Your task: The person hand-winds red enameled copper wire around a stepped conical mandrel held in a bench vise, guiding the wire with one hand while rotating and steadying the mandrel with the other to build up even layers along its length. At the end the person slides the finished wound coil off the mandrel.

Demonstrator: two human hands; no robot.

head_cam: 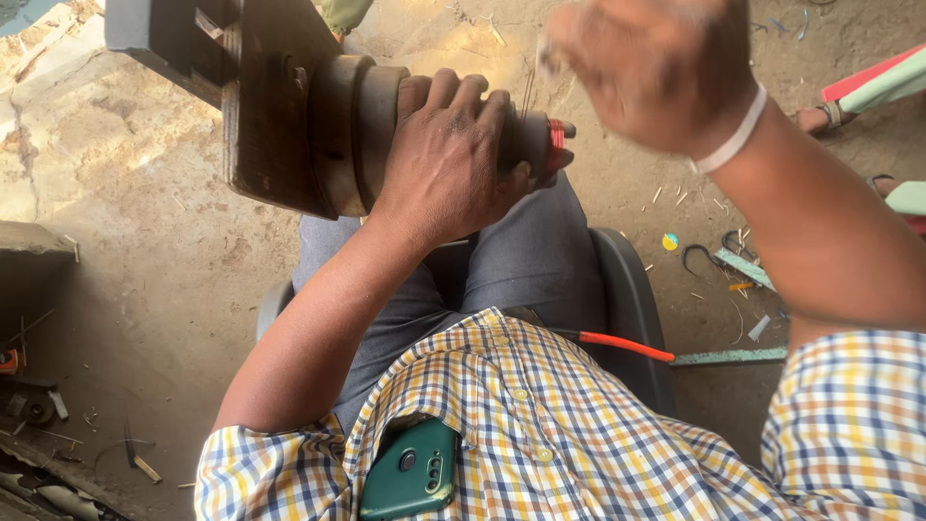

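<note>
A dark, round wooden spindle block (338, 130) was gripped by the left hand (449, 154); the raised right hand (651, 63) was blurred, its grasp indiscernible.

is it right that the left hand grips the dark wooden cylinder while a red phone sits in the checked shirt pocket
Not quite: the head view shows the phone is green, not red. The left hand does grip the dark wooden cylinder, and the phone sits in the checked shirt pocket.

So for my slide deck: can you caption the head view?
Seated person's left hand grips a dark wooden spindle block while the blurred right hand is raised above it.
</note>
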